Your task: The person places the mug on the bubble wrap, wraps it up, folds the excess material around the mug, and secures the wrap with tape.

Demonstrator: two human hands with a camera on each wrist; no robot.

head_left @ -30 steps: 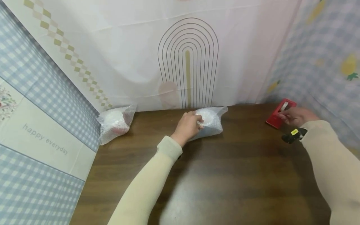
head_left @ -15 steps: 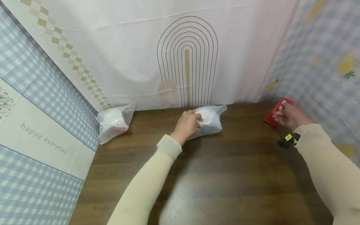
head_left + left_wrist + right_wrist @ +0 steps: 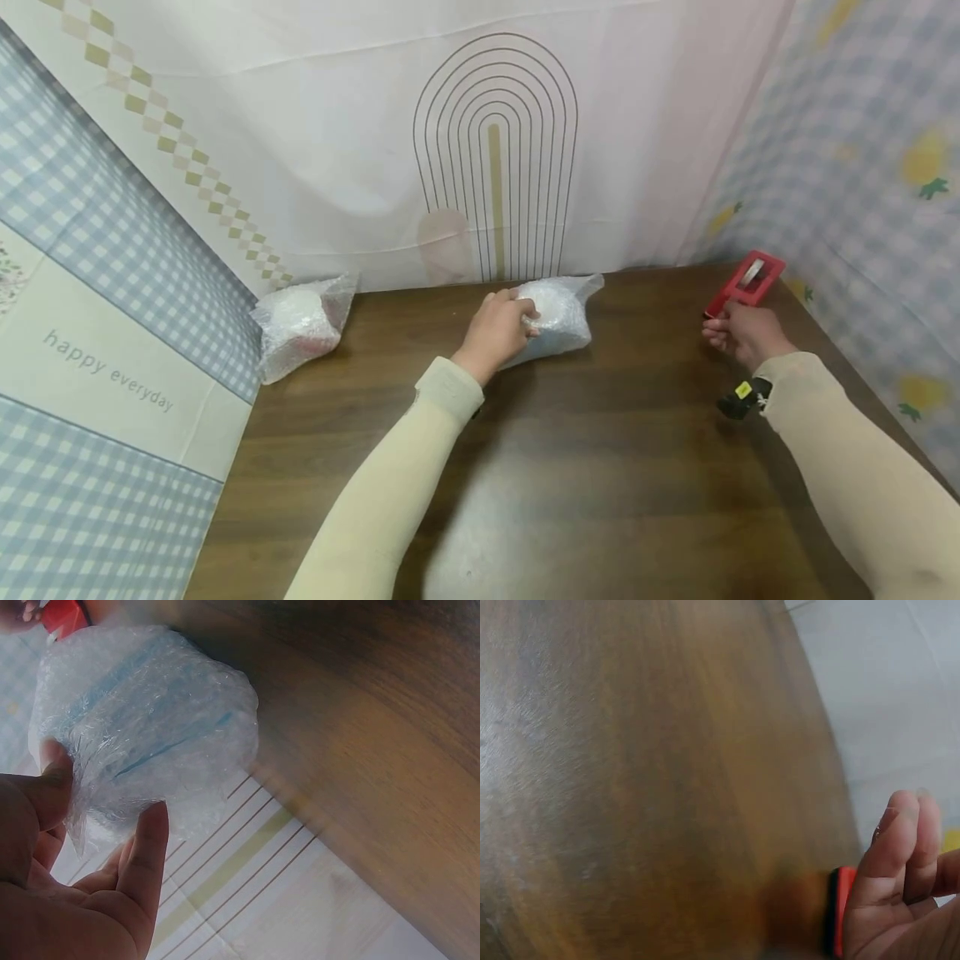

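Note:
My left hand [image 3: 497, 333] pinches the gathered edge of a bubble-wrapped package [image 3: 561, 321], which sits on the table by the back cloth. In the left wrist view, thumb and fingers hold the crumpled film of this package [image 3: 161, 712], and something pale blue shows through it. My right hand [image 3: 750, 333] is at the near end of a red tape dispenser [image 3: 753, 279] that lies on the table. Fingertips [image 3: 896, 840] pressed together show in the right wrist view, with a glint like clear tape at their tips. How far the tape reaches is hard to see.
A second bubble-wrapped package [image 3: 300, 325], with something reddish inside, stands at the table's far left corner. Patterned cloths hang along the back [image 3: 337, 142] and both sides. The brown wooden table [image 3: 585, 467] stretches toward me between my arms.
My right hand has moved left and toward me, from over the dispenser's roll to its near end, uncovering the roll. My left hand still holds the package in place.

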